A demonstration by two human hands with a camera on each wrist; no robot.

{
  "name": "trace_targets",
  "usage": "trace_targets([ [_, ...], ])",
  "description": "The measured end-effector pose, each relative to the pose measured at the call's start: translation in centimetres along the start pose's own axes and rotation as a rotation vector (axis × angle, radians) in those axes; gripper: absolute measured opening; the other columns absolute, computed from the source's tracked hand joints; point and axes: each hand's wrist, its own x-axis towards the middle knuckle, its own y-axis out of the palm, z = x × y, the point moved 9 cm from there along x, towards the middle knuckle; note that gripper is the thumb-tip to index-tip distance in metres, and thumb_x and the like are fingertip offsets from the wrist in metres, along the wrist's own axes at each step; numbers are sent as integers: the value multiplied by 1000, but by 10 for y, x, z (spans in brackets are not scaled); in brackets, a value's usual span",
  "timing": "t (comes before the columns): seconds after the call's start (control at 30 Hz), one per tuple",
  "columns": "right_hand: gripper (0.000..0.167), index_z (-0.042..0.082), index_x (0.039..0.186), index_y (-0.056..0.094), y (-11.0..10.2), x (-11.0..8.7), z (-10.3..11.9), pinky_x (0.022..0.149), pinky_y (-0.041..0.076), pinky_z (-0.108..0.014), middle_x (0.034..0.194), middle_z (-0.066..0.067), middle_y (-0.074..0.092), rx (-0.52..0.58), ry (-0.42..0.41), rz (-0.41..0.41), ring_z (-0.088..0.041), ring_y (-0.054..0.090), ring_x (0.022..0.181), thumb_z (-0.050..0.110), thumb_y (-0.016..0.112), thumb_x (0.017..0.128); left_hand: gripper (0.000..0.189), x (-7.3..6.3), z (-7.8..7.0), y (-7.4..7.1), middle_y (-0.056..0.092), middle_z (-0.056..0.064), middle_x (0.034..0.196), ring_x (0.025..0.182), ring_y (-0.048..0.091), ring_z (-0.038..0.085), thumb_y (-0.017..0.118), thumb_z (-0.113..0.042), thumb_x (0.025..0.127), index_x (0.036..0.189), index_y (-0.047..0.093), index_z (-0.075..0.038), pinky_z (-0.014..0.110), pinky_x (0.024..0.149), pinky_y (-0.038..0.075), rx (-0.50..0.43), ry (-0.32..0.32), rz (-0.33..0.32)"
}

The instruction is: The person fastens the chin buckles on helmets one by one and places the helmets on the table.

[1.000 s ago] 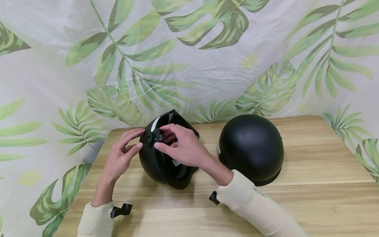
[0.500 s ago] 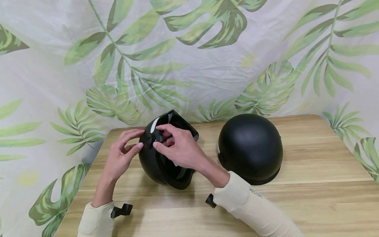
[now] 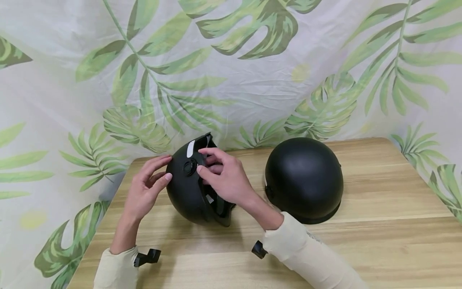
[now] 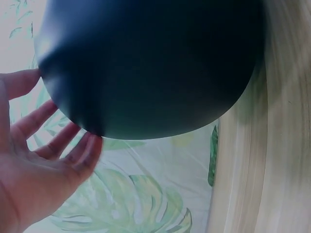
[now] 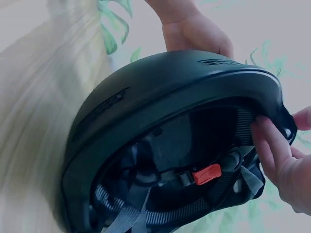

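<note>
A black helmet (image 3: 184, 194) stands tipped on its side between my hands, its opening turned to the right in the head view. Its side has a round black knob (image 3: 189, 167) and a white strip (image 3: 190, 149). My left hand (image 3: 144, 190) rests spread fingertips and thumb against the back of the shell, as the left wrist view also shows. My right hand (image 3: 229, 178) pinches the rim beside the knob, thumb outside and fingers inside. The right wrist view looks into the opening, where grey straps (image 5: 129, 211) and a red buckle (image 5: 207, 174) show.
A second black helmet (image 3: 304, 180) sits dome-up to the right, close to my right forearm. Both are on a wood-grain table (image 3: 390, 192). Behind the table hangs a leaf-patterned cloth (image 3: 260, 92).
The left helmet has turned, so its knobbed side faces up more and less of its inside shows. My right hand shifts slightly right with the rim; the second helmet stays put.
</note>
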Motion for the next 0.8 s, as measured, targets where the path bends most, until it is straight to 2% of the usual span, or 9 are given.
trace_targets([
  [0.07,41,13,142,65,-4,-1,-4,80,66,-33,115,-15,69,59,22,-24,-17,78,95,9,70,101,44,0,2,-2,61,0,146,134,57,1,66,4,100,144,62,2,12,102,51,35,-24,-8],
  [0.13,41,13,142,65,-9,-1,-8,82,66,-35,115,-15,67,116,39,-49,-17,77,96,8,69,101,45,-1,4,-3,60,-2,146,133,57,-2,66,-2,102,147,61,-2,11,99,52,72,-53,-5],
  [0.27,43,11,144,63,-19,-3,-15,85,66,-39,115,-13,64,222,57,-94,-19,76,100,3,66,102,50,-2,10,2,55,8,156,133,53,-6,62,-12,107,155,53,-10,9,96,52,103,-110,49],
  [0.43,47,7,148,58,-27,-6,-19,88,65,-41,119,-16,62,282,59,-101,-22,75,107,0,64,102,54,-4,20,12,44,18,164,132,53,-5,54,-16,111,163,42,-12,11,95,54,14,-168,113],
  [0.6,47,8,149,56,-33,-8,-22,90,65,-41,124,-18,61,282,69,-93,-23,74,108,2,62,103,54,-4,24,20,44,19,163,130,54,-5,52,-18,111,164,41,-14,11,96,54,-16,-174,115],
  [0.8,47,8,148,56,-33,-10,-26,90,65,-40,123,-18,61,323,79,-96,-18,74,102,0,60,102,54,-5,21,20,46,15,163,132,53,-5,53,-18,110,163,43,-17,9,98,50,24,-167,76],
])
